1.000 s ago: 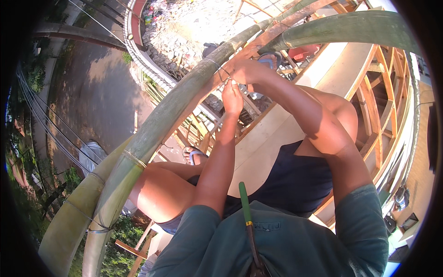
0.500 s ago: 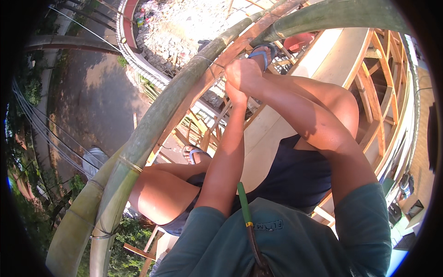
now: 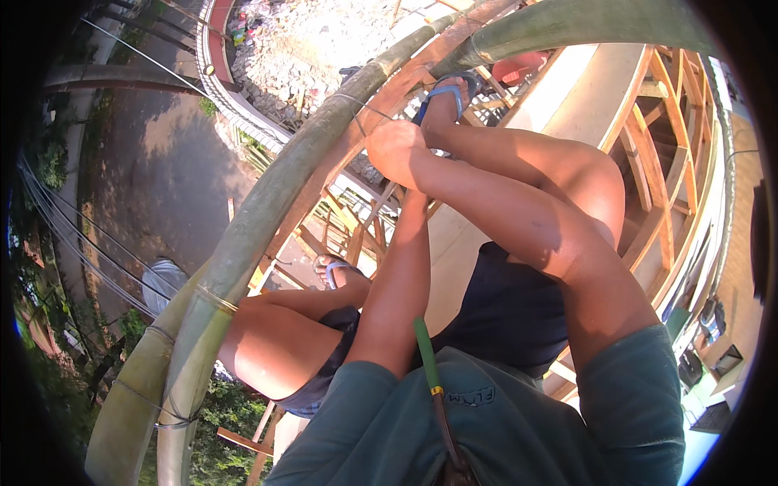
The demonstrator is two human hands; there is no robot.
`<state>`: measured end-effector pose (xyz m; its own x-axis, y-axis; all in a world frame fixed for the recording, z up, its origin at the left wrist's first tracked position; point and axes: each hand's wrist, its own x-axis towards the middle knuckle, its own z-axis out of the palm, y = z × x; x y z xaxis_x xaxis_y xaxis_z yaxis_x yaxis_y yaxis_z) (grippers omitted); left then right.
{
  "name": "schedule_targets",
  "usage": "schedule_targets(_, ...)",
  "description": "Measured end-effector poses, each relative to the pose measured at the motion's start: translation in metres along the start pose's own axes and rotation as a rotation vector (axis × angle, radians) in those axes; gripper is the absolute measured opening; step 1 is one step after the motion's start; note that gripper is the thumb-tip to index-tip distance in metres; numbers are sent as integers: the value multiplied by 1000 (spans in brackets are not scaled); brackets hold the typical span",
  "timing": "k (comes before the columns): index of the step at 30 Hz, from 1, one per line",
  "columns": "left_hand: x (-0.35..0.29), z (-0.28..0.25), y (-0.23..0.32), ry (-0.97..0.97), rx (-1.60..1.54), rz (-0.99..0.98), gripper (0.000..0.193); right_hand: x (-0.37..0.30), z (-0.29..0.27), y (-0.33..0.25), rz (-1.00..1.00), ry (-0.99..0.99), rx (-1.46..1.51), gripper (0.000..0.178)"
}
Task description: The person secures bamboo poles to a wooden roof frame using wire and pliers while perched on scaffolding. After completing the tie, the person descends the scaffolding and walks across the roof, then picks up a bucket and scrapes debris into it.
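A thin wire tie [image 3: 356, 103] wraps the green bamboo pole [image 3: 279, 166] and the reddish wooden beam [image 3: 336, 158] beside it. Just below this tie, my right hand [image 3: 395, 152] is closed in a fist against the beam's near side. What it grips is hidden from above. My left forearm [image 3: 397, 275] reaches up to the same spot, but its hand disappears behind the right wrist, so its fingers do not show. A tool with a green handle [image 3: 427, 356] and a dark metal shaft hangs at my chest.
I sit high up on a timber frame with a plywood strip [image 3: 567, 101]. Another thick bamboo pole [image 3: 583, 32] crosses at the top right. Curved wooden framing [image 3: 660, 154] stands at the right. Far below lie a paved road [image 3: 162, 178], rubble [image 3: 300, 57] and cables [image 3: 81, 227].
My right fist has shifted left and a little down, turning over the left hand, which it now covers. The bamboo and beam stay in place, with a slight shift of the view.
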<state>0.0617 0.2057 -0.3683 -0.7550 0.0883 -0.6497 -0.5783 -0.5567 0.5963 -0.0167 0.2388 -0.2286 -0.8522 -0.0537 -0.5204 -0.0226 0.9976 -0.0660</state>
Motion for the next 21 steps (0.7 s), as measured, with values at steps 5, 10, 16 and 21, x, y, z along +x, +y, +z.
schedule_targets(5, 47, 21, -3, -68, -160, -7, 21, 6, -11, 26, 26, 83, 99, 19)
schedule_targets(10, 36, 20, 4, -171, 631, 322, 21, 8, -12, 56, 72, 50, 220, 23)
schedule_targets(16, 26, -6, 61, -199, 1278, 699, 33, 28, -26, 56, -4, -59, 393, 26)
schedule_targets(21, 18, -11, 89, -264, 1207, 665, 36, 39, -42, 64, -172, -170, 355, 30)
